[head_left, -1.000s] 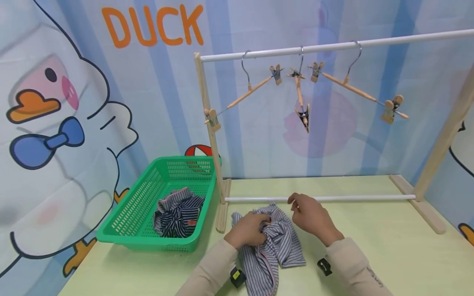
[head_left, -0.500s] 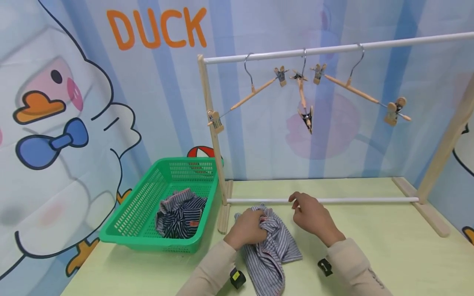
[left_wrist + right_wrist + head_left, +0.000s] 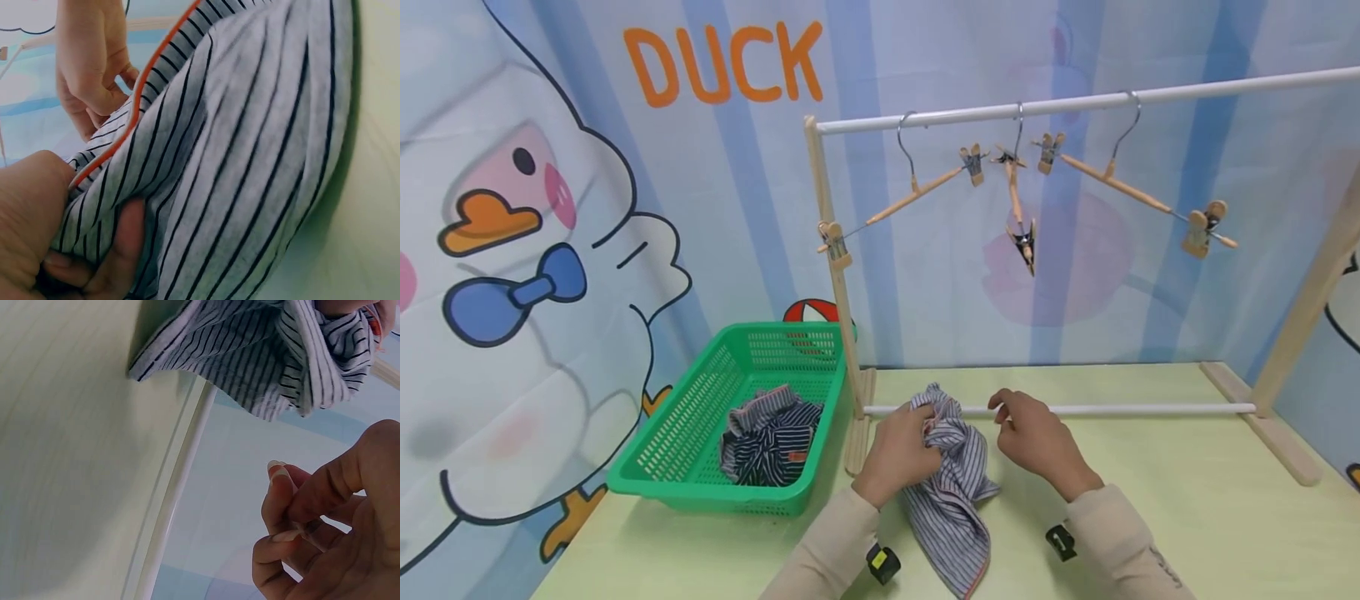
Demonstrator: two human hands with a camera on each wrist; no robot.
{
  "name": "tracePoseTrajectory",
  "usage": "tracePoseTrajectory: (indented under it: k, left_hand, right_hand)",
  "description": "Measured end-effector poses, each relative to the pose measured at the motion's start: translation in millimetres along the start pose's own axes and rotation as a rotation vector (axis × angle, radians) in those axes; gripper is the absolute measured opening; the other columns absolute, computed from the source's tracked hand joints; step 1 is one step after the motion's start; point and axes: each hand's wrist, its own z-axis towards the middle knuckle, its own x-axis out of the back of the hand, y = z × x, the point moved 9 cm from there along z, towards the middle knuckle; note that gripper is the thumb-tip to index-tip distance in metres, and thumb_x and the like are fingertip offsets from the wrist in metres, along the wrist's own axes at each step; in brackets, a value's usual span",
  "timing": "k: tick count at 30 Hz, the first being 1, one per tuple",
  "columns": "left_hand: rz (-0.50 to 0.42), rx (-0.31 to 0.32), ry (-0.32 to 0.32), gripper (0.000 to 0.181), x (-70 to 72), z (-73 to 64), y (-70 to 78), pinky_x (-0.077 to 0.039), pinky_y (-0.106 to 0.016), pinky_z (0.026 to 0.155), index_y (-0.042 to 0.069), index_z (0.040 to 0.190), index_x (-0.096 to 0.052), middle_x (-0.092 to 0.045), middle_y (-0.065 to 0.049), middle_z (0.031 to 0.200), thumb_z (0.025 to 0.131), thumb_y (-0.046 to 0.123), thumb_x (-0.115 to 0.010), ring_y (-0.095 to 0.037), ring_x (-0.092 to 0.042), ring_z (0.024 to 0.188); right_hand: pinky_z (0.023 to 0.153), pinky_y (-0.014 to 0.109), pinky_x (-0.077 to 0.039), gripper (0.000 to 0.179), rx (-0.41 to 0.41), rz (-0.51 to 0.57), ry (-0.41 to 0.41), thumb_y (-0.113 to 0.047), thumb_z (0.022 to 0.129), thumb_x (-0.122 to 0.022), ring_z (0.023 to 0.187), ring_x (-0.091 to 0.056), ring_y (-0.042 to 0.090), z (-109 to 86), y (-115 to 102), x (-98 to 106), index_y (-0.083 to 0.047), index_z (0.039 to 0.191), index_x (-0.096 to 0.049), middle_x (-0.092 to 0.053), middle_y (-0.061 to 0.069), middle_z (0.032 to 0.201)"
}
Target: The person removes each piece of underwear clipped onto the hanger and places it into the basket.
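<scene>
A grey-and-white striped garment (image 3: pixel 951 521) with orange-pink edging is bunched up, its lower end trailing on the table. My left hand (image 3: pixel 898 450) grips its upper part; in the left wrist view the thumb and fingers pinch the cloth (image 3: pixel 244 137) just below the orange edge. To the right of the garment hovers my right hand (image 3: pixel 1033 437). Its fingers (image 3: pixel 275 500) are loosely curled, hold nothing and stay apart from the cloth in the right wrist view. Folds hide the garment's full shape.
At left stands a green basket (image 3: pixel 662 493) with dark striped clothes (image 3: pixel 771 446) in it. A clothes rack with a white top rail (image 3: pixel 1075 104) bears three clip hangers (image 3: pixel 917 193). Its lower white bar (image 3: pixel 1157 409) runs just behind my hands.
My left hand has lifted the garment's upper part, and more of the cloth now hangs gathered from it. The right hand has barely moved. The head view has shifted slightly.
</scene>
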Motion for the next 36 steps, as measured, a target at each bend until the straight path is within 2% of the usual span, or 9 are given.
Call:
tracePoseTrajectory:
  k: [3, 7, 15, 18, 25, 30, 36]
  left_hand:
    - [-0.016, -0.007, 0.043, 0.024, 9.6, -0.5, 1.6, -0.022, -0.024, 0.051, 0.017, 0.080, -0.055, -0.035, 0.005, 0.071, 0.064, 0.001, -0.061, -0.011, -0.032, 0.063]
    - [-0.040, -0.010, 0.069, 0.023, 19.1, -0.4, 1.4, -0.022, -0.024, 0.051, 0.016, 0.080, -0.053, -0.035, 0.004, 0.072, 0.066, 0.000, -0.060, -0.011, -0.032, 0.064]
    - [-0.024, 0.032, 0.126, 0.022, 38.5, 3.2, -8.0, -0.029, -0.028, 0.058, 0.014, 0.090, -0.060, -0.046, -0.001, 0.080, 0.071, 0.002, -0.064, -0.015, -0.040, 0.072]
    - [-0.031, 0.043, 0.143, 0.023, 46.4, 4.9, -10.6, -0.028, -0.028, 0.057, 0.013, 0.090, -0.061, -0.048, -0.003, 0.083, 0.071, 0.002, -0.063, -0.016, -0.040, 0.072]
    - [-0.056, 0.043, 0.170, 0.022, 64.9, 5.5, -10.2, -0.025, -0.028, 0.056, 0.012, 0.087, -0.058, -0.048, -0.005, 0.084, 0.071, -0.002, -0.061, -0.017, -0.037, 0.072]
    - [-0.040, 0.037, 0.174, 0.021, 70.6, 7.7, -8.5, -0.027, -0.029, 0.058, 0.012, 0.089, -0.059, -0.048, -0.005, 0.085, 0.072, -0.001, -0.062, -0.018, -0.039, 0.073]
    - [-0.080, 0.022, 0.183, 0.020, 80.3, 10.5, -8.5, -0.029, -0.031, 0.061, 0.012, 0.087, -0.058, -0.048, -0.006, 0.085, 0.074, -0.002, -0.062, -0.020, -0.039, 0.077]
  right_hand:
    - [0.058, 0.030, -0.043, 0.043, -0.001, 0.006, 0.001, 0.004, 0.078, -0.045, 0.079, -0.060, 0.021, 1.1, 0, 0, -0.002, 0.116, -0.064, -0.068, 0.010, 0.100]
    - [0.057, 0.030, -0.042, 0.042, -0.020, 0.023, -0.012, 0.004, 0.080, -0.044, 0.079, -0.059, 0.021, 1.3, 2, -2, -0.002, 0.117, -0.063, -0.068, 0.011, 0.101]
    - [0.058, 0.030, -0.038, 0.041, -0.023, 0.044, -0.023, 0.003, 0.085, -0.042, 0.072, -0.054, 0.019, 3.9, 5, 1, -0.001, 0.121, -0.061, -0.068, 0.016, 0.107]
    - [0.060, 0.030, -0.038, 0.041, -0.011, 0.045, -0.013, 0.003, 0.085, -0.042, 0.072, -0.052, 0.018, 6.9, 5, 3, -0.002, 0.121, -0.061, -0.069, 0.015, 0.107]
    - [0.061, 0.030, -0.038, 0.043, 0.001, 0.048, -0.006, 0.002, 0.086, -0.039, 0.072, -0.052, 0.018, 13.5, 5, 4, -0.003, 0.122, -0.061, -0.069, 0.014, 0.107]
    - [0.060, 0.029, -0.038, 0.042, 0.012, 0.035, 0.030, 0.002, 0.085, -0.040, 0.071, -0.052, 0.018, 16.5, 4, 10, -0.004, 0.120, -0.062, -0.069, 0.013, 0.105]
    - [0.058, 0.029, -0.036, 0.043, 0.031, 0.061, 0.052, 0.002, 0.087, -0.038, 0.063, -0.047, 0.015, 21.8, -1, 17, -0.003, 0.121, -0.062, -0.070, 0.015, 0.106]
